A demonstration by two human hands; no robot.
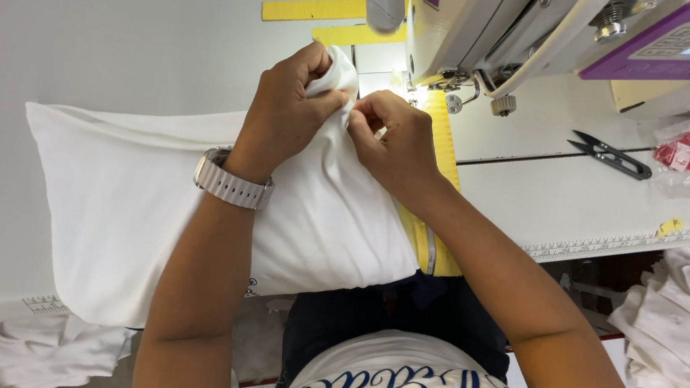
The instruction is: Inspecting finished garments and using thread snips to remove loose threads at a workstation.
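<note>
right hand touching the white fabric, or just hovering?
Touching. The head view shows the right hand pinching a fold of the white fabric beside the left hand.

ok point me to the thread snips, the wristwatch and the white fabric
thread snips (614, 157), head view, on the black blades
wristwatch (232, 181), head view, on the pale strap
white fabric (121, 198), head view, on the flat left part

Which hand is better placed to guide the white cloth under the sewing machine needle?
Right, probably. The right hand pinches the white cloth edge nearest the sewing machine; the left hand grips the bunched cloth farther away.
</note>
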